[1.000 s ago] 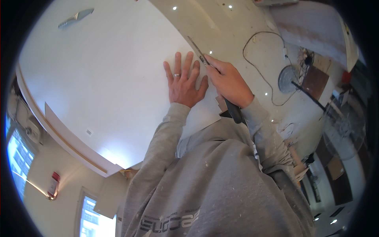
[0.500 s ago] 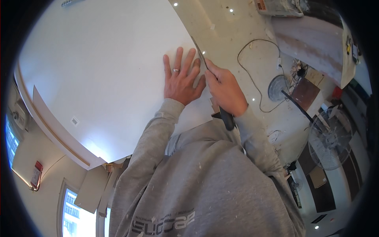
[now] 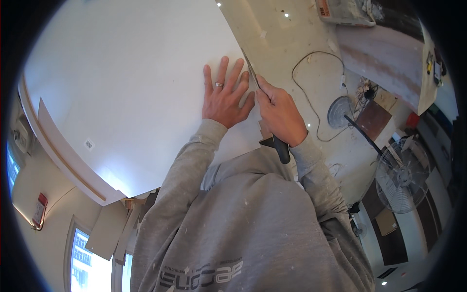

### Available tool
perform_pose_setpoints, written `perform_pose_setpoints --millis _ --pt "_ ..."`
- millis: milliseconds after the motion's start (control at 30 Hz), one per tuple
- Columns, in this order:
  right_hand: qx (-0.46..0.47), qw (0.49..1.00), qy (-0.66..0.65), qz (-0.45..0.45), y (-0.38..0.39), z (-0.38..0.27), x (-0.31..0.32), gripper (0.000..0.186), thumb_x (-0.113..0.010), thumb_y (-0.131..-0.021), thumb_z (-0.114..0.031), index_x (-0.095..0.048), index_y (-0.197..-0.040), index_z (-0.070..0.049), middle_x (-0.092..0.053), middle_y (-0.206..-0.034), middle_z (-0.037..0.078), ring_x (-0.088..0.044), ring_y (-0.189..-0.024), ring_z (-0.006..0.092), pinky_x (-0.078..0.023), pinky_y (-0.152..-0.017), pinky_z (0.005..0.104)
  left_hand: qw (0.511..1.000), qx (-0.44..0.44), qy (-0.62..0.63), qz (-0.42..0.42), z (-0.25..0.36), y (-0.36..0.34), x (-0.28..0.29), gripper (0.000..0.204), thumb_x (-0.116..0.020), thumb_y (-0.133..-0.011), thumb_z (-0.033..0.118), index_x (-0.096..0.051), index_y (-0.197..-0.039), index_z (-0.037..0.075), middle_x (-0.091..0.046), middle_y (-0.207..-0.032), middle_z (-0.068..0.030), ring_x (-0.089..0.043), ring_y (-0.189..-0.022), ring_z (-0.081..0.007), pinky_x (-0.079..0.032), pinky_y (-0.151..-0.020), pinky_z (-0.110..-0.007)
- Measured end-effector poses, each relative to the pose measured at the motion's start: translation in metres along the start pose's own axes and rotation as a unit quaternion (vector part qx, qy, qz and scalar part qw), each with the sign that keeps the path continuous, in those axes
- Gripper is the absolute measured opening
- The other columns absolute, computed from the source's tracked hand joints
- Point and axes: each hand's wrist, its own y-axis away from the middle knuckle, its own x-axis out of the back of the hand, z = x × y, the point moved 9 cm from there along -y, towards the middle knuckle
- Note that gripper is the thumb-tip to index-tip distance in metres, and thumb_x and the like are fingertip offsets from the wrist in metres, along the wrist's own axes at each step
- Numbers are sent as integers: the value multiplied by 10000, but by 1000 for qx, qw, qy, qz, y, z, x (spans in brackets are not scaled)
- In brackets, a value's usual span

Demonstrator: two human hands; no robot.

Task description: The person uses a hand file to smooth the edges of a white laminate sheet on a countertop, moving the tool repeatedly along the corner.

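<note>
A large white board (image 3: pixel 131 68) with a small label spans the left and upper middle. My left hand (image 3: pixel 226 95) lies palm down on it near its right edge, fingers spread, a ring on one finger. Just right of it my right hand (image 3: pixel 279 112) is closed on a long thin metal blade (image 3: pixel 250 65), which lies along that edge. A black handle-shaped object (image 3: pixel 281 152) shows below my right hand; whether it joins the blade is hidden. Small tan pieces (image 3: pixel 263 128) show beside it.
On the right are a looped cable (image 3: pixel 306 52), a round metal base (image 3: pixel 337 112) with a black pole, a wire-guard fan (image 3: pixel 402 176), a brown square board (image 3: pixel 372 117) and a pale sheet-covered object (image 3: pixel 379 63). A pale strip (image 3: pixel 61 155) curves at left, above windows (image 3: pixel 87 258).
The view has shifted, bringing more of the fan into sight. My right hand and the blade sit slightly lower in the picture. My left hand remains spread on the board.
</note>
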Motion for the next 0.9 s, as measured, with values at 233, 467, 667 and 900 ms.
perform_pose_setpoints --millis 233,467,667,900 --pt "9 998 51 -37 -18 -13 5 431 -517 -1086 -214 -647 -1403 46 -733 -1059 329 -711 -1023 516 -557 -886 550 1000 10 -19 -11 -4 2 -3 580 -752 -961 425 -677 -1450 123 -398 -1779 -52 -183 -1709 -366 -42 -1351 -719" --pt "58 993 87 -47 -23 -23 4 435 -501 -1094 -202 -640 -1425 45 -739 -984 308 -744 -868 483 -577 -793 535 1000 2 -13 -7 -3 0 -4 574 -744 -961 409 -677 -1454 123 -400 -1778 -54 -177 -1710 -365 -33 -1350 -722" --pt "-45 997 -5 -62 3 -37 1 446 -489 -1099 -195 -638 -1446 41 -715 -848 281 -740 -663 356 -581 -678 488 1000 4 -24 -5 -6 4 1 589 -751 -953 420 -670 -1459 129 -400 -1779 -55 -187 -1706 -373 -49 -1347 -725" --pt "11 999 4 -30 -9 -9 0 473 -482 -1096 -201 -621 -1475 46 -721 -838 266 -697 -575 343 -574 -626 455 1000 -3 -18 10 -3 5 -1 581 -754 -952 407 -669 -1457 133 -401 -1778 -56 -202 -1702 -374 -59 -1344 -726"
